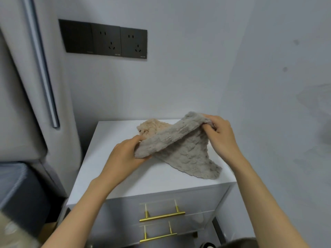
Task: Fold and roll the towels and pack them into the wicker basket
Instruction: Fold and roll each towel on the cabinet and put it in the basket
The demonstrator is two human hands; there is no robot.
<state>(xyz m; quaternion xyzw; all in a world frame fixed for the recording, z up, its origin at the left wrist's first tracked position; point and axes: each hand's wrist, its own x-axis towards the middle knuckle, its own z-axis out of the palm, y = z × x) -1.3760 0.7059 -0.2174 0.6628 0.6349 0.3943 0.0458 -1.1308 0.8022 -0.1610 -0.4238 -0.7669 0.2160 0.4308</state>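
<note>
A fluffy grey towel (180, 149) is lifted above the white cabinet top (143, 176), its lower corner still lying on the surface. My left hand (125, 154) pinches one corner at the near left. Over at the far right, my right hand (218, 133) grips the opposite corner, higher up. A beige towel (152, 127) lies crumpled behind the grey one at the back of the cabinet top. No wicker basket is in view.
The cabinet has two drawers with brass bar handles (162, 215). Grey padded furniture (26, 86) stands to the left, and black wall sockets (105, 40) sit above. A wall is close on the right.
</note>
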